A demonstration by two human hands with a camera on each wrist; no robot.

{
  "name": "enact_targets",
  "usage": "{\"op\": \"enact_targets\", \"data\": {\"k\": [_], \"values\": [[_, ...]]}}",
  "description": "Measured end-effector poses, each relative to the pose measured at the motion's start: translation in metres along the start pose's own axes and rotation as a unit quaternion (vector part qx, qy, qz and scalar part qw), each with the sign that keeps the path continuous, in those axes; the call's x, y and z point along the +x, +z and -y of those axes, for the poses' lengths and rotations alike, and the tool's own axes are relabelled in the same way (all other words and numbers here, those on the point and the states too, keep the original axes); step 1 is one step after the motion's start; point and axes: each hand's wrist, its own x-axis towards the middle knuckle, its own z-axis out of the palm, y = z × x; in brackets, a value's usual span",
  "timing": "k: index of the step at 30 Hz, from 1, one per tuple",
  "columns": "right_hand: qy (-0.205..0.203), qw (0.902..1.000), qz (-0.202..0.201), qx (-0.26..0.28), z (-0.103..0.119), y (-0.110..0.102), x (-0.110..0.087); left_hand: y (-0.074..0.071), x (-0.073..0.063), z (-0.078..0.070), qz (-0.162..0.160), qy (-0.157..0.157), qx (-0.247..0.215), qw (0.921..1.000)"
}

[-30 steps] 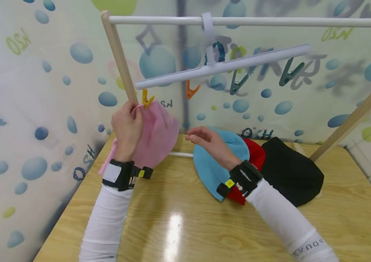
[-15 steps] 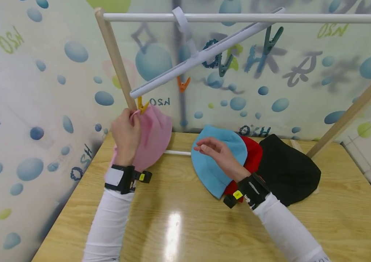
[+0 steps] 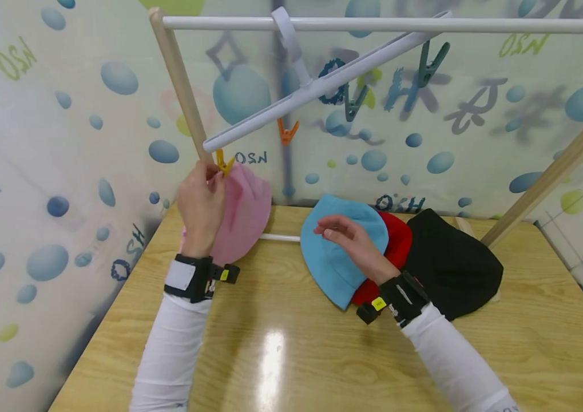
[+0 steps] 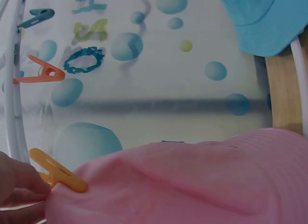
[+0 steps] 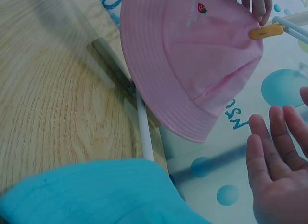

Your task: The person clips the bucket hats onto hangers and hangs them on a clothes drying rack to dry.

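Observation:
A pink bucket hat (image 3: 244,212) with a small strawberry motif hangs from the yellow clip (image 3: 225,163) at the low left end of a tilted white hanger (image 3: 270,116). At the hat's top edge, beside the clip, my left hand (image 3: 201,206) pinches the fabric with curled fingers; the fingertips are partly hidden. My right hand (image 3: 355,243) hovers in front of the light blue hat (image 3: 322,266), fingers loosely extended and holding nothing. In the right wrist view the pink hat's brim (image 5: 159,89) faces down and left.
A red hat (image 3: 398,237) and a black hat (image 3: 451,263) lie by the blue one on the wooden table (image 3: 250,343). The hanger hooks over a white rail (image 3: 373,24) between wooden posts. An orange clip (image 3: 287,133) and two dark green clips (image 3: 355,103) hang from it.
The hanger has tilted further, its left end dropping and its right end rising. The pink hat came down with it. My left hand lowered, then rose slightly; my right hand drew back rightward.

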Motion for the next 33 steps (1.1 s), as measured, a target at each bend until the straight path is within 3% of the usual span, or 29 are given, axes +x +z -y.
{"op": "enact_targets", "data": {"k": [7,15,19,27,33], "values": [[0.014,0.9998,-0.012,-0.01,0.0,-0.015,-0.004,-0.009,0.0,-0.017,-0.029,0.03,0.026,0.9988],[0.005,0.9989,-0.033,-0.031,0.01,-0.037,-0.007,-0.017,-0.003,-0.044,-0.018,0.051,0.047,0.9974],[-0.004,0.9986,-0.036,-0.039,0.014,-0.047,-0.008,-0.019,-0.008,-0.055,-0.013,0.065,0.034,0.9972],[-0.025,0.9973,-0.038,-0.057,0.018,-0.069,-0.014,-0.017,-0.016,-0.072,-0.002,0.092,0.014,0.9956],[-0.022,0.995,-0.054,-0.082,0.021,-0.082,-0.019,-0.006,-0.022,-0.08,0.014,0.108,0.009,0.994]]}}
